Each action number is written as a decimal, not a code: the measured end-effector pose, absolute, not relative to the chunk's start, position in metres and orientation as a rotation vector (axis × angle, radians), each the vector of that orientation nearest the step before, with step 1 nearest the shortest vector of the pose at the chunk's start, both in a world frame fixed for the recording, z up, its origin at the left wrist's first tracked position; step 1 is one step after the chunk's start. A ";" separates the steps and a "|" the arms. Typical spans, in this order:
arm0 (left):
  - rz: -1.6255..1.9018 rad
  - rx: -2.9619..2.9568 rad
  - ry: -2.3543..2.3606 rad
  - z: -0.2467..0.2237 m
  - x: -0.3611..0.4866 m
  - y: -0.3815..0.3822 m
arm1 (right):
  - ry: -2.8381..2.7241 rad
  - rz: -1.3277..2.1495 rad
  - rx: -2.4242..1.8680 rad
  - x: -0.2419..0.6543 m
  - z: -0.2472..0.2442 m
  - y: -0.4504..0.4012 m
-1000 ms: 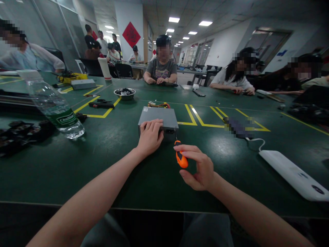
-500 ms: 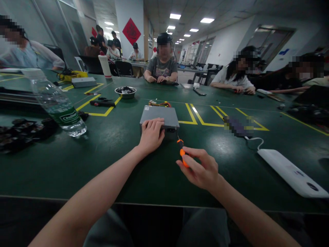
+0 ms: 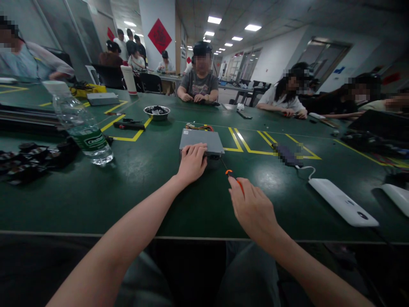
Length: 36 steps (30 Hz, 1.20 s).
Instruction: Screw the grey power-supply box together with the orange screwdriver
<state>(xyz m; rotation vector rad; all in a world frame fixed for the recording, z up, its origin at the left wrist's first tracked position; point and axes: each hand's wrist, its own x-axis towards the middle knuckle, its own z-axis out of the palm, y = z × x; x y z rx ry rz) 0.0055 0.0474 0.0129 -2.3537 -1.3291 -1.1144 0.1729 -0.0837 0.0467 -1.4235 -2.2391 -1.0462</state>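
Note:
A grey metal computer power supply [image 3: 204, 140] lies on the green table, with coloured cables [image 3: 200, 127] at its far side. My left hand [image 3: 192, 161] grips its near left part, fingers across the top and thumb at the near face. In my right hand [image 3: 254, 204] is a screwdriver [image 3: 229, 172] with an orange and black handle, mostly covered by the fingers. Its thin shaft points up and left to the near right corner of the power supply. Whether the tip sits in a screw is too small to tell.
A tilted water bottle [image 3: 87, 132] and black parts [image 3: 28, 160] are on the left. Farther back are a metal bowl [image 3: 156, 112] of small parts and a black tool [image 3: 129, 125]. On the right, a white power bank [image 3: 343, 202] is cabled to a blurred phone [image 3: 286, 154]. Several people sit around the table.
My right hand has turned over, back now upward, and wraps farther around the screwdriver handle. The screwdriver leans more to the right. My left hand remains on the power supply; the view has shifted slightly.

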 end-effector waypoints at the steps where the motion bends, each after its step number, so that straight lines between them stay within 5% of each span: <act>1: -1.117 -2.357 -1.326 0.013 0.005 0.047 | -2.214 -1.042 -1.470 0.171 0.047 -0.084; 36: -1.085 -2.403 -1.362 0.016 0.004 0.046 | -1.539 0.050 -1.482 0.142 0.002 -0.088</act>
